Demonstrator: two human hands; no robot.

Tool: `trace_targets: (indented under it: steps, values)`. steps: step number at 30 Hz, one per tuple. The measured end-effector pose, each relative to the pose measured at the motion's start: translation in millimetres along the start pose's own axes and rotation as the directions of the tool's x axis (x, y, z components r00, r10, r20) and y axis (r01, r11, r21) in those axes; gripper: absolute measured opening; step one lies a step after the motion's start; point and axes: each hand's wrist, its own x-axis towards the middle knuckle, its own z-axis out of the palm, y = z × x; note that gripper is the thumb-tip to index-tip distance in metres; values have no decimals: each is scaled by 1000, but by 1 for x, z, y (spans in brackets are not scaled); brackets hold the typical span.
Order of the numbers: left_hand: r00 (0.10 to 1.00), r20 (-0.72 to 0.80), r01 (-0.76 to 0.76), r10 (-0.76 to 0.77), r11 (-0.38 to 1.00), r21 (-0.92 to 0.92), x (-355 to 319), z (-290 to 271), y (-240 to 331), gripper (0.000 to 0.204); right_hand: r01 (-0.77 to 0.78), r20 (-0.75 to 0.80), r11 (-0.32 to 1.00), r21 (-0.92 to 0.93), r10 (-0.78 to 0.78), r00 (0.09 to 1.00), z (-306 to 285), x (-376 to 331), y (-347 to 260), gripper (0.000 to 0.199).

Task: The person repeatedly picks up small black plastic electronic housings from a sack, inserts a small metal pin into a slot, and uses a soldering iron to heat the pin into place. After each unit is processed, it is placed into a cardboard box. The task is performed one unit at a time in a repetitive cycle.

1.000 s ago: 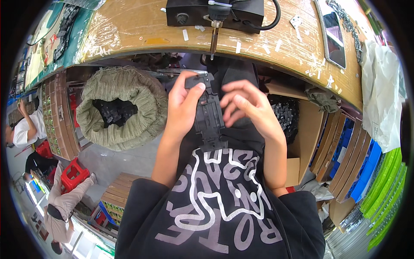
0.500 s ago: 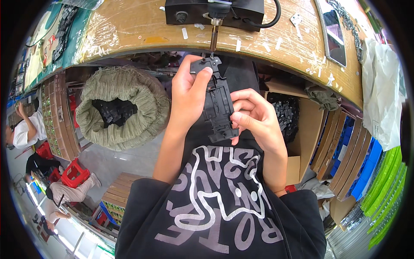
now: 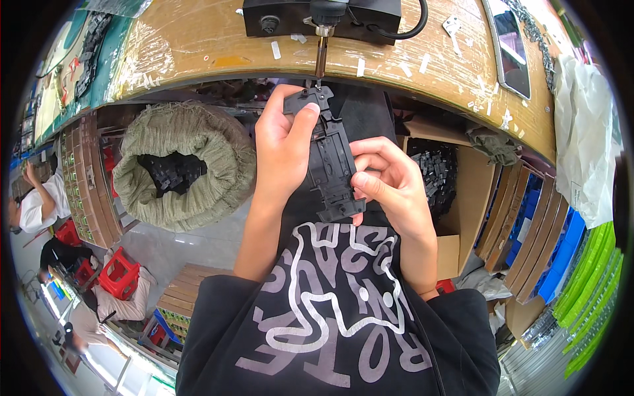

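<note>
Just below the driver (image 3: 321,63) sits the black part (image 3: 332,162), its upper end at the bit's tip, though whether they touch I cannot tell; the left hand (image 3: 281,142) pinches that end, thumb on top, while the right hand (image 3: 393,181), fingers curled, pinches the lower right edge. Left of and below the driver stands a sack (image 3: 221,201); right of and below it, a carton (image 3: 472,204); well to its right, a phone (image 3: 510,49).
</note>
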Motion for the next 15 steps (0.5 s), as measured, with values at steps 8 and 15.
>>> trace_targets:
  steps: [8, 15]
  values:
    - [1000, 0, -9, 10, 996, 87, -1, 1, 6, 11, -5, 11, 1000, -1, 5, 1000, -3, 2, 4, 29]
    - [999, 20, -27, 25, 991, 132, 1, -1, 6, 10, -6, 15, 1000, -14, 6, 1000, -4, 5, 5, 29]
